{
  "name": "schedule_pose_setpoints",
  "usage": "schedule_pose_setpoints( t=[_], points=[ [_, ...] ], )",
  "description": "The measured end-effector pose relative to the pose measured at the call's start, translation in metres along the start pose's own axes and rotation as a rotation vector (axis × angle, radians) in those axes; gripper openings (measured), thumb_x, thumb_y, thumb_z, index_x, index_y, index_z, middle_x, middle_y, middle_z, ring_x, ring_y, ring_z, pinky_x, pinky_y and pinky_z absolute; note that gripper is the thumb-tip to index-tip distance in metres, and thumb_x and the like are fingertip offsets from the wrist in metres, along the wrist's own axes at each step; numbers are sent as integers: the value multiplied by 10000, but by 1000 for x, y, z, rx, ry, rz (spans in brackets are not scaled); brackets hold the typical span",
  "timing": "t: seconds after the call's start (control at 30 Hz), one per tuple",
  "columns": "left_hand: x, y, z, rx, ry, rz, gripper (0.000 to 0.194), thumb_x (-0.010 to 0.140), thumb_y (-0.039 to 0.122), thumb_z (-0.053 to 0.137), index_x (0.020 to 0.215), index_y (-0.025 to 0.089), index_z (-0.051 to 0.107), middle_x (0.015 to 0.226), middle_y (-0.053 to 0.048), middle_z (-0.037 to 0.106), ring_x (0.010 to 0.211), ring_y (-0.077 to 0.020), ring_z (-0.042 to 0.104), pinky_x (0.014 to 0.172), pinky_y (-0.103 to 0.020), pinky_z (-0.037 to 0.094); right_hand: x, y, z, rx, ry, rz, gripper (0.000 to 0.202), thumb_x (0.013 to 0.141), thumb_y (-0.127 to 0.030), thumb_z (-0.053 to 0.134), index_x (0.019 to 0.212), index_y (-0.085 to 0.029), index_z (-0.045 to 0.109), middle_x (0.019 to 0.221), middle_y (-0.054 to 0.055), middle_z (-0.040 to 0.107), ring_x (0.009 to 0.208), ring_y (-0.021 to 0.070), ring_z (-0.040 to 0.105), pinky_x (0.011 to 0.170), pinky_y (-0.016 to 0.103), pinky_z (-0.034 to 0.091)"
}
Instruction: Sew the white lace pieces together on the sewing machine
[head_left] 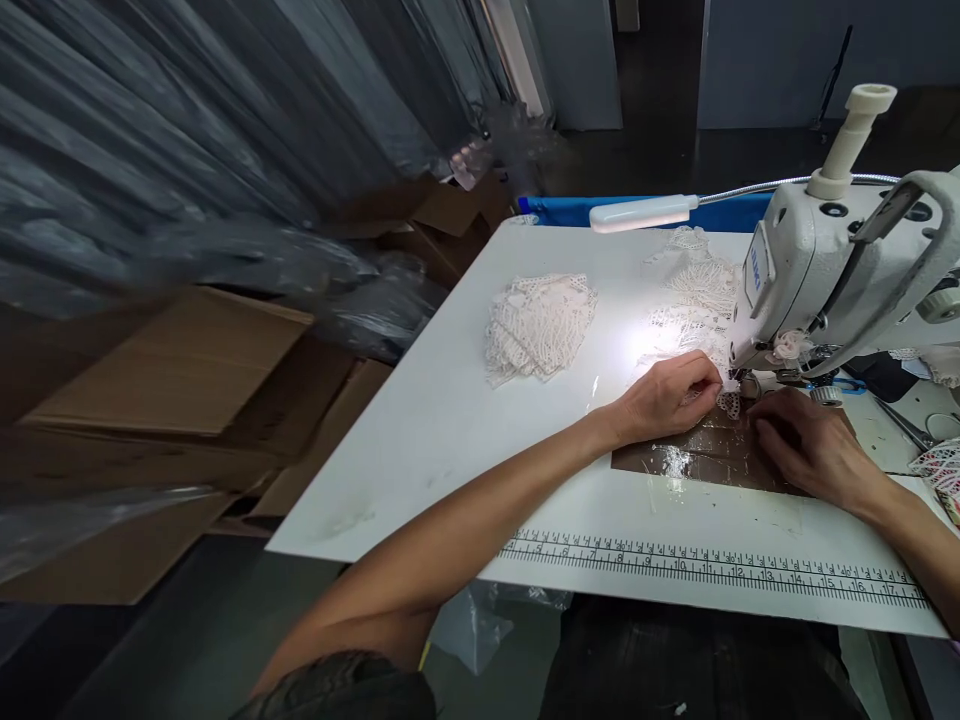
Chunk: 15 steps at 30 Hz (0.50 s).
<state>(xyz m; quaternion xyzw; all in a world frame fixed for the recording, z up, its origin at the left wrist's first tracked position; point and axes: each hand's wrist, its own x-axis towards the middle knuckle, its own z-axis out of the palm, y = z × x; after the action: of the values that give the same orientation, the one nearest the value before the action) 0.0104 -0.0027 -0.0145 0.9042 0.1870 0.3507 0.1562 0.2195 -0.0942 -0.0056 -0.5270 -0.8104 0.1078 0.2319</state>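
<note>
My left hand [676,394] is closed in a pinch on a small piece of white lace [728,402] just left of the needle of the sewing machine [795,270]. My right hand [810,440] rests on the brown taped patch [697,455] of the table, right of the needle, with its fingers curled. Whether it grips the lace edge cannot be made out. Behind my left hand lies a chain of white lace pieces [701,285], lit brightly. Further left on the table is a pile of white lace pieces [540,325].
A white lamp [645,213] on a bendy neck hangs over the white table [450,430]. A printed ruler [712,568] runs along its front edge. Scissors [904,425] and patterned fabric [941,470] lie at the right. Cardboard boxes [172,360] stand on the left.
</note>
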Motion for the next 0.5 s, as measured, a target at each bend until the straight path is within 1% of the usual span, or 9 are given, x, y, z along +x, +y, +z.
schedule_pose_setpoints(
  t=[0.03, 0.1, 0.17, 0.27, 0.33, 0.4, 0.47, 0.5],
  points=[
    [-1, 1, 0, -13, 6, 8, 184, 936, 181, 409, 801, 153, 531, 741, -25, 600, 639, -94, 532, 589, -228, 500, -2, 0, 3, -24, 7, -50, 311, 956, -291, 399, 1085, -148, 644, 937, 118, 667, 786, 211, 651, 680, 346, 556],
    [-2, 2, -1, -14, -18, 39, 201, 943, 175, 394, 809, 148, 543, 778, -41, 617, 686, -101, 559, 622, -233, 513, -5, 1, 9, -102, 30, -135, 356, 967, -304, 400, 1175, -140, 639, 1003, 150, 641, 843, 230, 643, 688, 362, 565],
    [-4, 2, -1, 7, -72, 85, 200, 943, 182, 399, 848, 138, 569, 831, -59, 642, 746, -116, 591, 660, -249, 526, -6, 1, 13, -144, 38, -181, 365, 969, -294, 398, 1180, -143, 654, 1019, 163, 624, 863, 238, 635, 689, 370, 570],
    [-7, -1, 0, 73, -156, 169, 167, 919, 229, 472, 913, 141, 613, 897, -64, 673, 791, -147, 617, 692, -294, 523, -5, 2, 11, -79, 23, -197, 349, 965, -273, 398, 1146, -167, 677, 1022, 147, 622, 884, 224, 632, 753, 374, 570],
    [-8, -2, 1, 121, -175, 196, 175, 921, 233, 486, 912, 147, 638, 905, -59, 686, 781, -155, 617, 694, -310, 509, -5, 3, 4, 17, -16, -179, 328, 956, -275, 417, 1132, -201, 684, 1050, 120, 628, 909, 204, 637, 787, 355, 564],
    [-8, -3, 2, 148, -180, 195, 216, 947, 217, 458, 894, 153, 658, 899, -54, 696, 766, -146, 614, 693, -305, 500, -3, 6, -9, 114, -58, -120, 315, 949, -281, 427, 1120, -216, 684, 1046, 91, 644, 918, 186, 643, 786, 327, 559],
    [-8, -4, 2, 155, -193, 186, 252, 965, 210, 438, 881, 157, 669, 894, -52, 700, 763, -137, 617, 692, -296, 497, -2, 12, -26, 151, -40, -25, 313, 940, -295, 424, 1064, -198, 694, 1003, 82, 660, 876, 179, 649, 742, 308, 555],
    [-8, -4, 2, 154, -198, 187, 257, 968, 219, 441, 875, 157, 672, 892, -53, 700, 763, -137, 620, 689, -294, 496, -1, 17, -34, 132, -2, 26, 310, 931, -311, 426, 1006, -189, 701, 980, 87, 664, 826, 178, 649, 699, 305, 550]
  ],
)
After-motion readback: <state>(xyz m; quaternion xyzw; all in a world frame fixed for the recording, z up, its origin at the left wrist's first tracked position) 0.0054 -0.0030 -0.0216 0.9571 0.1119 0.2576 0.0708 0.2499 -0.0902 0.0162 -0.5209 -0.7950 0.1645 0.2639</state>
